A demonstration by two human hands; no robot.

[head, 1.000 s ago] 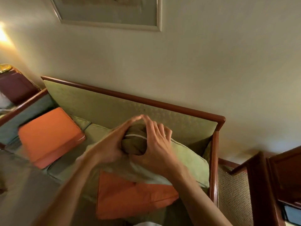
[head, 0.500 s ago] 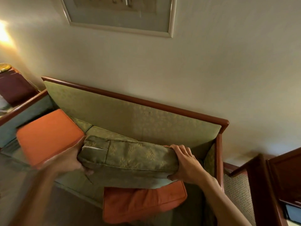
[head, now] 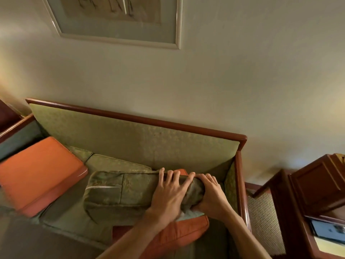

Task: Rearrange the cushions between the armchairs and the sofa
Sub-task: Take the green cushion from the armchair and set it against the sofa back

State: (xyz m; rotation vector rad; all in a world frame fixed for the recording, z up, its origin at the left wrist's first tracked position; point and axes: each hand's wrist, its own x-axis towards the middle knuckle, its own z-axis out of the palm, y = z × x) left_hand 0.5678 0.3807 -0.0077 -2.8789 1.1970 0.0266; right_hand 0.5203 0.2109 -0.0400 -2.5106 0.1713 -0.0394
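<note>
- Green cushion (head: 130,193) lies on the sofa (head: 130,139) seat, its right end over an orange cushion (head: 177,234).
- Head view: left hand (head: 169,195) lies over that end, fingers (head: 172,177) spread; right hand (head: 212,199) grips the end.
- Step, judged: positioning it. Next: settle it, then let go.
- Second orange cushion (head: 37,172) sits at left.

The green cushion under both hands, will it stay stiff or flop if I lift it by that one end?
The green cushion probably flops: its right end bunches where the right hand grips it and the left hand presses. It looks soft and fairly light. The woven fabric seems unlikely to slip.
</note>
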